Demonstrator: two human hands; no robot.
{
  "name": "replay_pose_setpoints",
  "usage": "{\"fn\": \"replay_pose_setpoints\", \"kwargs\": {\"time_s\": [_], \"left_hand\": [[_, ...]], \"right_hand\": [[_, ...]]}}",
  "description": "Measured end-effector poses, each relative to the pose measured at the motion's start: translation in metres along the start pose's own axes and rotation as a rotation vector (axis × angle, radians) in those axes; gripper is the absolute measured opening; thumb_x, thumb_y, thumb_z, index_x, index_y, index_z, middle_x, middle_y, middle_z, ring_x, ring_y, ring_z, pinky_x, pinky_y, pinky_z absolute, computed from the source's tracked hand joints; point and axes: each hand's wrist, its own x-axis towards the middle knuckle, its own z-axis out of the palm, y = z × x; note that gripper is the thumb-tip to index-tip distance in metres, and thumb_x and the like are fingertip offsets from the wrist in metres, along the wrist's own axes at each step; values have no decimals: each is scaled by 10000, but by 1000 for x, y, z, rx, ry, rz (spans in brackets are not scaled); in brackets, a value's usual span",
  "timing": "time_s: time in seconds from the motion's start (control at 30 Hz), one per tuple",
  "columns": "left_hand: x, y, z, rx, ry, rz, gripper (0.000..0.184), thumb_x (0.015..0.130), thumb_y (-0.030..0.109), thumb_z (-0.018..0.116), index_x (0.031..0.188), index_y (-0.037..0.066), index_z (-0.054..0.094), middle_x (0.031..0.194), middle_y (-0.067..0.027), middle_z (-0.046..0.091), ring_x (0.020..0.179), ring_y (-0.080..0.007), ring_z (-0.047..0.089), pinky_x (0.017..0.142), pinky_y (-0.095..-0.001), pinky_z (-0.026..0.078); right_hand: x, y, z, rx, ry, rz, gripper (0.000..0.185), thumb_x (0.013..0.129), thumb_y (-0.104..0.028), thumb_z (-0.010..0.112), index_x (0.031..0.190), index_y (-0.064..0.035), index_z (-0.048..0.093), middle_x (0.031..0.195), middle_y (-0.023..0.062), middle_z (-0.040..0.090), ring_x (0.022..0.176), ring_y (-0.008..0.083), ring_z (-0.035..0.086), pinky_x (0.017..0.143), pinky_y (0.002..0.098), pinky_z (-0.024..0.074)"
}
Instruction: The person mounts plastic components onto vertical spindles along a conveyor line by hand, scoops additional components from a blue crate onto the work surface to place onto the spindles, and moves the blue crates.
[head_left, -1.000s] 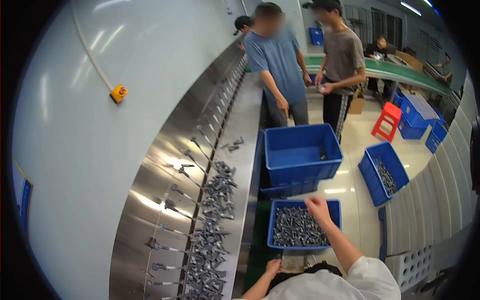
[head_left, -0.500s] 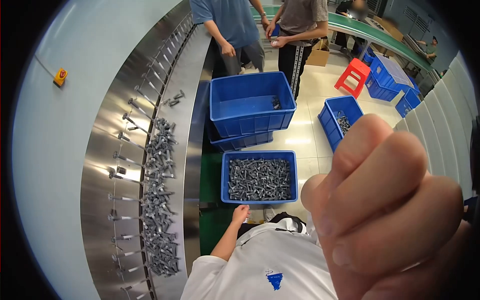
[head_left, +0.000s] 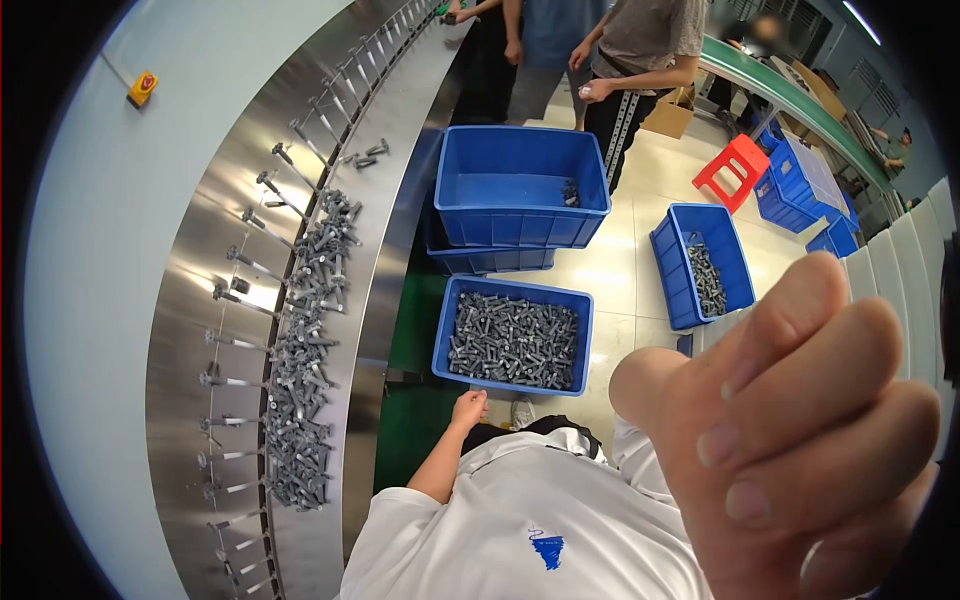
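Observation:
My right hand (head_left: 800, 430) is large and close to the camera at the right. Its fingers are curled loosely towards the palm, and nothing shows in them. My left hand (head_left: 470, 408) is low in front of my body, just below the near rim of a blue bin (head_left: 438, 330). Its fingers are curled and small in view, with nothing visible in them; I cannot tell whether they touch the rim. Inside that bin lies a heap of grey metal bolts (head_left: 515, 340). More bolts (head_left: 300, 400) are piled along the steel ledge (head_left: 350, 260) at my left.
Metal pins (head_left: 235, 342) stick out in a row from the steel panel. Ahead stand stacked blue bins (head_left: 525, 230); another bin (head_left: 680, 270) with bolts is to the right. A red stool (head_left: 735, 172), a green conveyor (head_left: 800, 100) and co-workers (head_left: 640, 60) are beyond.
The view has turned slightly, so the bins on the right show more fully. My right hand's fingers have loosened somewhat. At the top, a further arm has come into view beside the ledge.

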Motion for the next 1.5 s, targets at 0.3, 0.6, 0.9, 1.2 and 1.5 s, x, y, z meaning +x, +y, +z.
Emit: {"fn": "replay_pose_setpoints", "kwargs": {"time_s": [0.3,0.6,0.9,1.2,1.5], "left_hand": [[-18,5,-1,-39,-18,-162,364,979,384,565,1134,62,631,893,-51,702,680,-101,603,551,-255,451],[18,7,-24,-81,-56,-225,341,982,373,558,1076,54,632,865,-47,698,637,-96,590,527,-251,445],[69,14,-52,-171,-13,-164,363,978,397,554,943,51,658,744,-39,669,564,-104,582,460,-261,431],[57,-65,-71,-255,91,-418,333,950,356,583,1005,35,654,773,-69,719,537,-127,622,439,-282,453],[99,-58,-110,47,88,-633,335,944,329,555,1035,20,646,820,-101,718,602,-179,641,453,-325,450]], "right_hand": [[5,34,16,56,-30,10,614,711,-641,723,911,-77,586,732,28,532,583,154,460,523,315,283],[12,89,55,-13,-84,44,699,669,-726,725,927,-89,597,733,24,536,578,158,470,515,321,274],[-42,204,99,-19,-103,70,723,709,-682,768,915,-15,578,689,45,518,546,167,469,485,303,288],[-347,312,67,-716,-581,1421,362,860,-356,736,854,6,710,707,102,694,600,195,668,555,327,511],[-447,370,-72,-408,-161,2232,393,921,-351,658,1112,-10,616,771,110,687,581,206,662,506,338,544]]}}
